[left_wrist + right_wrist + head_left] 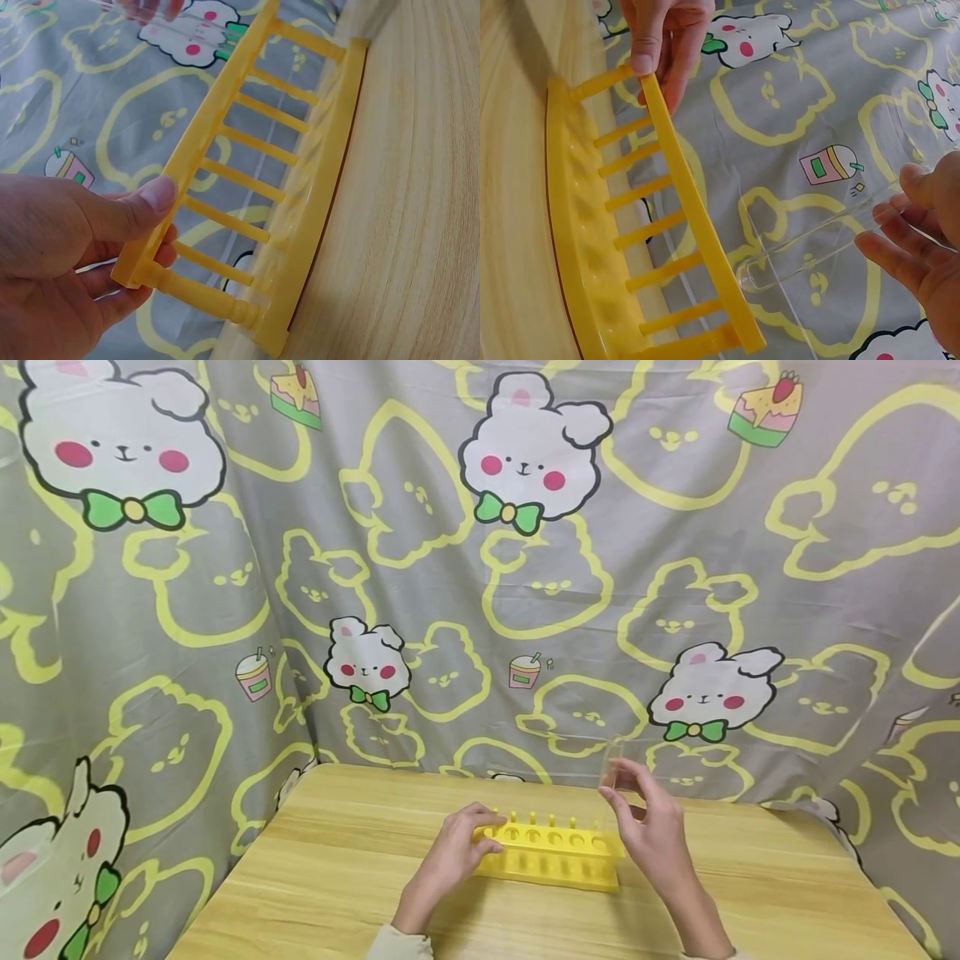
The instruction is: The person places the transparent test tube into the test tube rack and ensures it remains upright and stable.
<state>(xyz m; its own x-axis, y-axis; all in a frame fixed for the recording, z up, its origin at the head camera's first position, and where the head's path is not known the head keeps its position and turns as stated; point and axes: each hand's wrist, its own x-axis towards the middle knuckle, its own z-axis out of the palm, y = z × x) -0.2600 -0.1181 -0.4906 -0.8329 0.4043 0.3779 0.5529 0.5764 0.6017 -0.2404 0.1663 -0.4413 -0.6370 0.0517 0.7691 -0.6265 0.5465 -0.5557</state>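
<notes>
A yellow plastic test tube rack (551,870) stands on the table, with a row of holes along its top plate and short pegs behind them. My left hand (456,845) grips the rack's left end, its thumb (159,193) on the top plate and fingers beneath. In my right hand (660,822), a clear glass test tube (810,253) is pinched between thumb and fingertips. The tube's rounded bottom is close to the top plate at the rack's right end. Whether it touches the plate, I cannot tell.
The light wooden table (322,852) reaches back to a grey cloth (442,602) printed with cartoon rabbits, which hangs behind and at the sides. Along the back, the table's edge meets the cloth.
</notes>
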